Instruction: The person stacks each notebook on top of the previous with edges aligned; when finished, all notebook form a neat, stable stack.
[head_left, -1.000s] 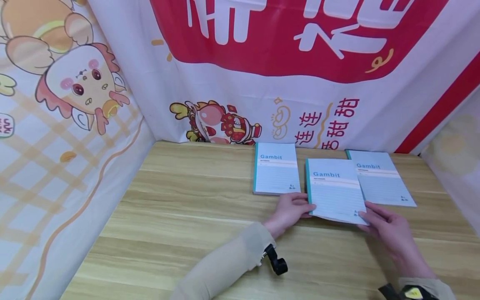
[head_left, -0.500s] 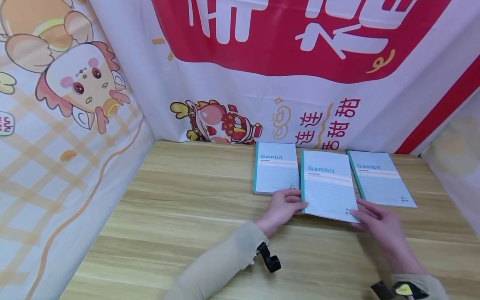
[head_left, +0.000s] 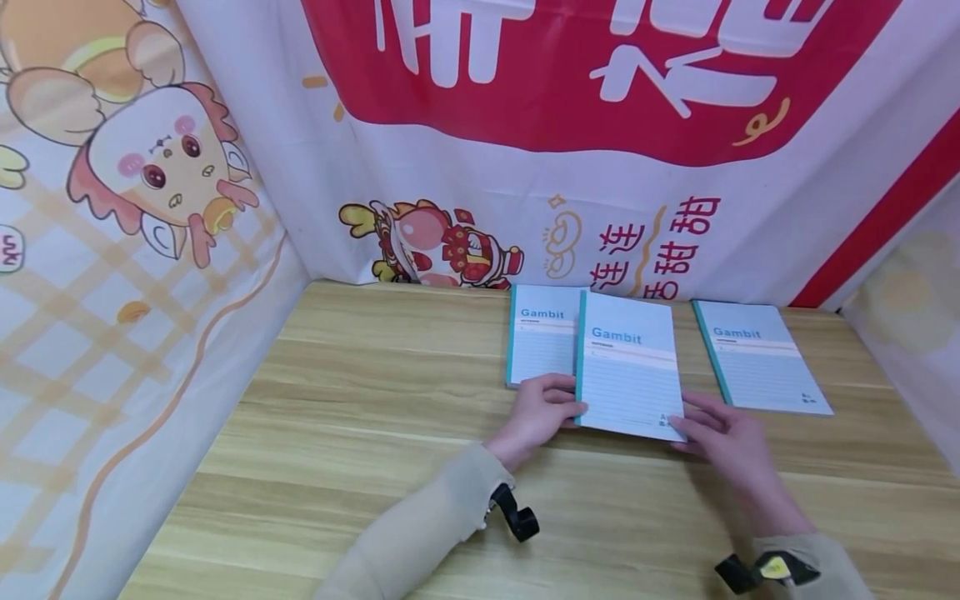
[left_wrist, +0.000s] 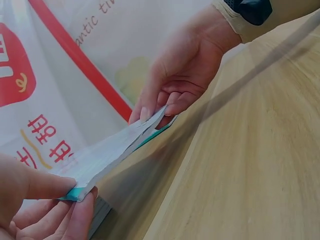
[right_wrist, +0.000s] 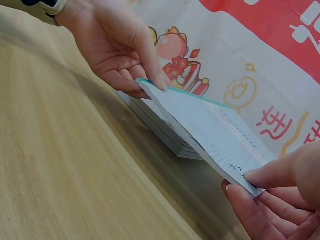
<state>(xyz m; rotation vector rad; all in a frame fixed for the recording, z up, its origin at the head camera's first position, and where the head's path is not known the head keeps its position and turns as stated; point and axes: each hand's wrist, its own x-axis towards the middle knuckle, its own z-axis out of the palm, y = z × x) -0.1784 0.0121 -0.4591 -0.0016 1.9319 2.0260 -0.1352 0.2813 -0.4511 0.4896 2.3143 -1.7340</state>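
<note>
Held notebook [head_left: 628, 367] is up off the surface [head_left: 390, 367], overlapping the left notebook stack [head_left: 543, 354] in the head view. My left grip [head_left: 534, 417] pinches the spine-side near corner, right grip [head_left: 723, 437] the opposite one. I'd match heights, square spines before letting go.

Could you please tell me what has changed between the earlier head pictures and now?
The held notebook has moved left, carried by the left hand and right hand. In the head view it first overlapped the right notebook; now it overlaps the left notebook stack. Nothing was newly grasped or released; the right notebook and left stack stayed put.
</note>
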